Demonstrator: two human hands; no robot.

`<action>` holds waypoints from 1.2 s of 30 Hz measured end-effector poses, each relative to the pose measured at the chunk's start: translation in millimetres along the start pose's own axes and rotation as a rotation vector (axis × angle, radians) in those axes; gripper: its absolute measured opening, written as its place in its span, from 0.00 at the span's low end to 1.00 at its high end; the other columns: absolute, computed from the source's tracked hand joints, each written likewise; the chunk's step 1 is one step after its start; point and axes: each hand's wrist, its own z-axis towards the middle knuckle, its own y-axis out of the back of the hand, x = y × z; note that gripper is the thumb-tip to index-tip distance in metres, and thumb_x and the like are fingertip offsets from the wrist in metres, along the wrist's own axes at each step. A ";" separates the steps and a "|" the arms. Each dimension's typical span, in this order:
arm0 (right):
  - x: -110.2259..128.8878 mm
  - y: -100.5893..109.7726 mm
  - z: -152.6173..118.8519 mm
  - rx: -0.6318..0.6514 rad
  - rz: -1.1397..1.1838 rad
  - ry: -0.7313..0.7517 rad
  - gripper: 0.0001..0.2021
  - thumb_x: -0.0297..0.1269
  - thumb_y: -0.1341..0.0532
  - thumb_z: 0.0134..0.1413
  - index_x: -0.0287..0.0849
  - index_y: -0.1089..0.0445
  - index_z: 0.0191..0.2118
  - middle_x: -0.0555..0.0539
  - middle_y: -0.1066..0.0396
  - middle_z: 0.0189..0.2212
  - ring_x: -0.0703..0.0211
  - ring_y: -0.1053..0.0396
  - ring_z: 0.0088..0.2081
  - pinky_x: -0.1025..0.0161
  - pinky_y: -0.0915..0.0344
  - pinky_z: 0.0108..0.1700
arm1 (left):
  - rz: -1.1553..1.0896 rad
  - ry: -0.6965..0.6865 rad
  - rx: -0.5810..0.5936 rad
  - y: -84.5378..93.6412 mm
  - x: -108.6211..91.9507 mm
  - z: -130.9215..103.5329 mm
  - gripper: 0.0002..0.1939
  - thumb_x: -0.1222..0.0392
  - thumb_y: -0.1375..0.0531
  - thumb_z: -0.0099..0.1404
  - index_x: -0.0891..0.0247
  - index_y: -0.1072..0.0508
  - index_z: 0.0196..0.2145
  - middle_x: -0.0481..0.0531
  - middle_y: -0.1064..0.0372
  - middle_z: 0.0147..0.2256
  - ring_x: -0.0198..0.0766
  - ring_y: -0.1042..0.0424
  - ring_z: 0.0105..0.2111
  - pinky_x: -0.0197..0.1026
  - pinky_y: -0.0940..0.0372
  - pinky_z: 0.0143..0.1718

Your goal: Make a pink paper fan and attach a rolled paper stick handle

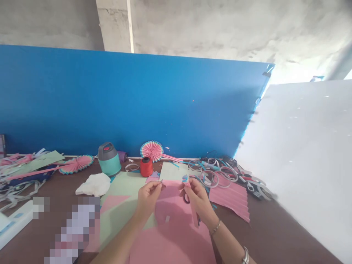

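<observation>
My right hand (198, 196) is closed round a narrow, folded pink paper strip (194, 214) with a blue-and-white edge at its top. To its left, my left hand (150, 196) pinches thumb and forefinger together; whatever is between them is too small to name. Both hands are above pink paper sheets (170, 242). A dark loop (186, 198), like a scissors handle, shows beside the right fingers and is partly hidden. Pale green sheets (121, 216) lie under and beside my left forearm.
Behind the hands are a red thread spool (146, 167), a pleated paper fan (151, 151) and a teal-and-grey container (109, 160). Bracelet-like rings (209, 178) and corrugated pink paper (231, 198) lie right. White cloth (94, 184) and another fan (77, 164) lie left. A blue panel (123, 102) borders the table.
</observation>
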 end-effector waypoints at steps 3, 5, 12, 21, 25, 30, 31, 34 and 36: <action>-4.3 3.2 0.0 -0.053 -0.107 0.009 0.17 0.50 0.49 0.58 0.43 0.36 0.42 0.54 0.37 0.20 0.65 0.41 0.18 0.67 0.43 0.21 | -0.046 0.030 -0.008 -0.6 -1.0 0.4 0.11 0.55 0.38 0.53 0.66 0.24 0.29 0.55 0.23 0.28 0.44 0.23 0.33 0.45 0.30 0.40; -6.2 7.1 -1.5 -0.063 -0.240 0.041 0.18 0.48 0.50 0.59 0.43 0.36 0.49 0.53 0.37 0.21 0.62 0.39 0.20 0.64 0.39 0.25 | -0.071 0.042 -0.009 -1.4 -0.8 0.3 0.11 0.54 0.38 0.53 0.66 0.24 0.29 0.55 0.23 0.27 0.45 0.23 0.33 0.45 0.30 0.40; -7.3 8.3 -5.4 -0.055 -0.645 0.379 0.17 0.36 0.55 0.63 0.49 0.34 0.51 0.48 0.33 0.31 0.56 0.33 0.37 0.57 0.41 0.46 | -0.080 0.067 0.008 -6.2 -0.6 -2.3 0.11 0.54 0.39 0.54 0.66 0.25 0.28 0.55 0.23 0.27 0.44 0.23 0.32 0.44 0.30 0.39; 3.9 3.6 -6.9 0.065 -0.868 0.589 0.15 0.25 0.52 0.59 0.47 0.31 0.42 0.48 0.28 0.33 0.60 0.32 0.35 0.61 0.47 0.39 | 0.015 -0.046 -0.027 -2.9 6.7 -2.4 0.10 0.55 0.41 0.57 0.65 0.25 0.31 0.55 0.23 0.31 0.44 0.24 0.36 0.43 0.31 0.41; 2.2 10.0 -3.1 0.010 -0.961 0.553 0.16 0.25 0.51 0.58 0.48 0.29 0.40 0.48 0.28 0.33 0.58 0.32 0.36 0.60 0.48 0.40 | 0.056 -0.076 -0.116 1.3 3.5 -1.8 0.11 0.55 0.42 0.58 0.65 0.25 0.32 0.56 0.23 0.33 0.44 0.25 0.37 0.42 0.32 0.41; -8.9 3.4 -0.9 0.100 -0.629 0.422 0.13 0.35 0.51 0.62 0.48 0.28 0.40 0.47 0.26 0.32 0.57 0.31 0.35 0.59 0.43 0.41 | 0.085 -0.114 -0.056 -2.9 3.3 -5.9 0.10 0.56 0.42 0.58 0.64 0.24 0.32 0.55 0.23 0.32 0.43 0.24 0.35 0.40 0.31 0.39; -10.7 1.9 -1.2 0.114 -0.585 0.400 0.13 0.36 0.50 0.62 0.48 0.28 0.40 0.47 0.26 0.33 0.57 0.30 0.35 0.59 0.42 0.41 | 0.091 -0.123 -0.037 -4.6 3.8 -7.2 0.10 0.56 0.42 0.58 0.64 0.24 0.32 0.55 0.23 0.32 0.43 0.24 0.35 0.40 0.31 0.39; -13.4 0.9 -2.4 0.099 -0.583 0.365 0.10 0.36 0.47 0.60 0.47 0.28 0.40 0.47 0.25 0.34 0.56 0.31 0.35 0.59 0.42 0.41 | 0.100 -0.135 0.017 -8.8 4.1 -10.8 0.11 0.56 0.42 0.58 0.64 0.23 0.32 0.55 0.23 0.32 0.42 0.24 0.34 0.40 0.31 0.38; -13.5 2.6 -2.7 0.075 -0.617 0.354 0.09 0.35 0.46 0.59 0.47 0.29 0.38 0.48 0.25 0.33 0.56 0.31 0.34 0.59 0.42 0.41 | 0.110 -0.129 0.041 -10.2 3.9 -12.3 0.11 0.56 0.42 0.59 0.64 0.23 0.33 0.55 0.23 0.32 0.42 0.24 0.34 0.39 0.31 0.38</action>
